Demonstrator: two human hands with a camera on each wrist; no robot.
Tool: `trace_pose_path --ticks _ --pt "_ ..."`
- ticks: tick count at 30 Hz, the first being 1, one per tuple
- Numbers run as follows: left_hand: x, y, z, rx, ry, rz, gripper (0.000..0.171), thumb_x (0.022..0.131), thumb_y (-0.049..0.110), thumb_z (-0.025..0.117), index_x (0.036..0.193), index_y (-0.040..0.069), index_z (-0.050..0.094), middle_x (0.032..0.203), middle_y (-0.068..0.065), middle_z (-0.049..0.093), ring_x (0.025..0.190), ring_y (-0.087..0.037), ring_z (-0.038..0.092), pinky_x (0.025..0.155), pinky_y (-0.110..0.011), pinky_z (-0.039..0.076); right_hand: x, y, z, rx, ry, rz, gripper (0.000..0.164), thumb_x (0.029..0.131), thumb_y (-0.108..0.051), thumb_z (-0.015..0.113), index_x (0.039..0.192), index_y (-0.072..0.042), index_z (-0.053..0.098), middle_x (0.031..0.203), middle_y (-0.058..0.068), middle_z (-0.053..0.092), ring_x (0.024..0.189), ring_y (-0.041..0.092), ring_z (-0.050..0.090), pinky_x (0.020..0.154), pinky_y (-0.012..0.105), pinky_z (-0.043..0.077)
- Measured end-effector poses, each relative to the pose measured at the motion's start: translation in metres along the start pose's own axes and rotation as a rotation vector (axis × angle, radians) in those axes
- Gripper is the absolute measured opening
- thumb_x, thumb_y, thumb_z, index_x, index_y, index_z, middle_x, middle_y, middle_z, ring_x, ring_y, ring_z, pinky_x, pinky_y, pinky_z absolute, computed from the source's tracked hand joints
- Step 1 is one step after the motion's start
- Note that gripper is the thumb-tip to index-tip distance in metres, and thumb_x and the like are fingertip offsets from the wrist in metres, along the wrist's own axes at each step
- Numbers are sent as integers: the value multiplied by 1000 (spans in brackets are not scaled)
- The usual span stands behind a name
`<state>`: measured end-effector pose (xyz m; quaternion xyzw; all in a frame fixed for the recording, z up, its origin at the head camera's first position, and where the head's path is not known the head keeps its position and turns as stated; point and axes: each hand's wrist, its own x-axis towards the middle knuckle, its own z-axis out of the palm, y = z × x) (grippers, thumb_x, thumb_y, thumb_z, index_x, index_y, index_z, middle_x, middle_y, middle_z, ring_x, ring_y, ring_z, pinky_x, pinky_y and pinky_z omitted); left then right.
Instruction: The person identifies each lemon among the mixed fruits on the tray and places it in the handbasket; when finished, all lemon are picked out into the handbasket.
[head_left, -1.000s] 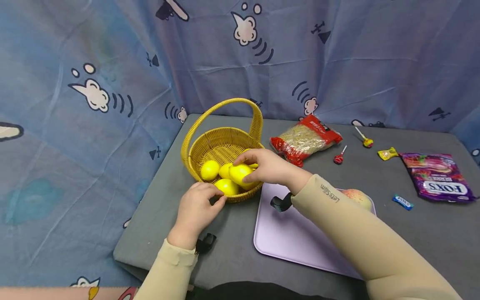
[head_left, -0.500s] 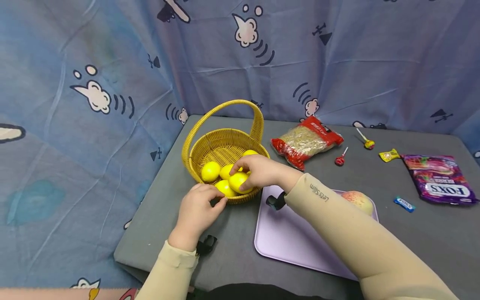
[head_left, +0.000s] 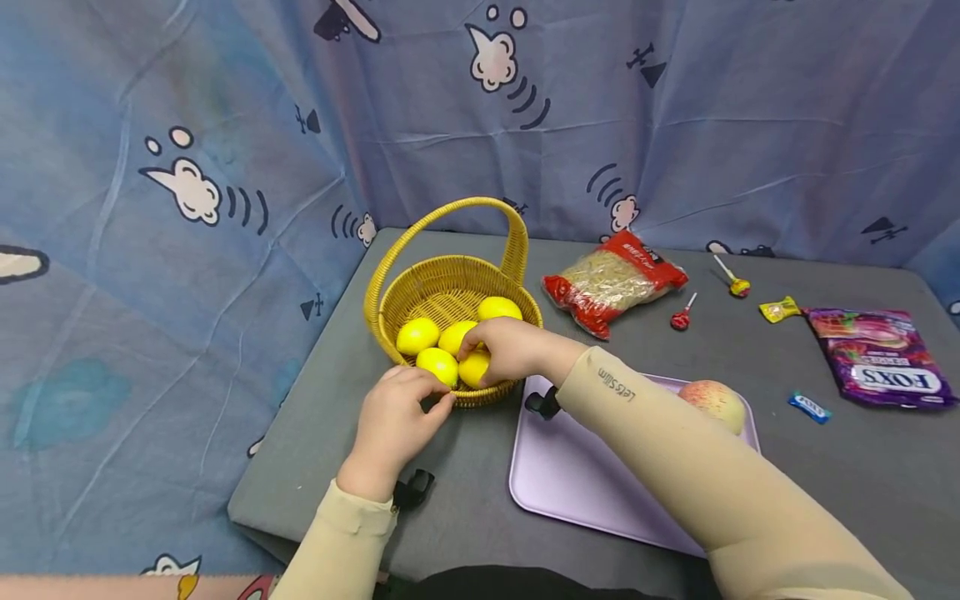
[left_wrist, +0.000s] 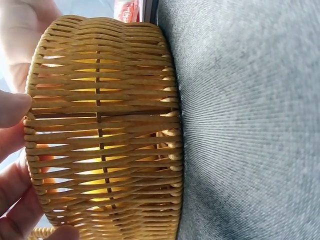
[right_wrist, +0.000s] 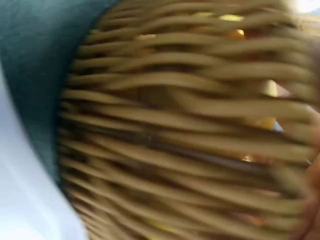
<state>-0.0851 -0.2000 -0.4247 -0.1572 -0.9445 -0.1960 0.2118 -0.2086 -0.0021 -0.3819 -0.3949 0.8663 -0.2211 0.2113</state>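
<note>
A yellow wicker basket with a tall arched handle stands at the left of the table, several lemons inside it. My right hand reaches over its front right rim and holds a lemon low among the others, partly covered by the fingers. At the front left rim, my left hand holds the basket's edge. In the left wrist view, the fingers lie along that rim, and yellow shows through the weave. The right wrist view is mostly blurred wicker.
Right of the basket lies a lilac tray with a red-yellow fruit on it. Behind are a red-ended clear bag and two lollipops. Farther right are small wrapped candies and a purple FOX'S bag.
My right hand has lowered its lemon into the front of the basket. The lemons beside it have shifted slightly left. My left hand has stayed at the rim.
</note>
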Motion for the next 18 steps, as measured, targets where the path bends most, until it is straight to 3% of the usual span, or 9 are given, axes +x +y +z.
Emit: trace_pose_path --ticks 5,11,15,18 --pt "1 2 2 -11 9 17 7 83 25 84 86 21 80 90 7 74 89 -16 65 79 -32 56 -1 8 7 37 5 -17 38 83 -8 80 120 -11 73 116 1 71 101 19 59 95 37 50" --pt "2 1 4 -20 16 15 8 83 26 84 87 21 79 90 8 73 89 -15 64 80 -32 55 -15 14 0 233 65 5 43 84 -11 81 125 -13 70 124 1 70 119 23 62 104 43 49" --pt "-1 -2 2 13 -12 -18 10 85 28 82 90 20 77 92 7 72 94 -17 62 84 -34 55 -42 10 -8 380 139 14 44 85 -10 81 126 -10 68 126 8 69 122 29 62 103 48 52" --pt "-6 -4 -2 39 -29 -26 15 86 28 81 95 18 75 97 4 71 100 -20 61 88 -38 55 -76 7 -12 394 224 1 43 86 -12 81 127 -11 67 125 7 69 119 28 62 102 51 52"
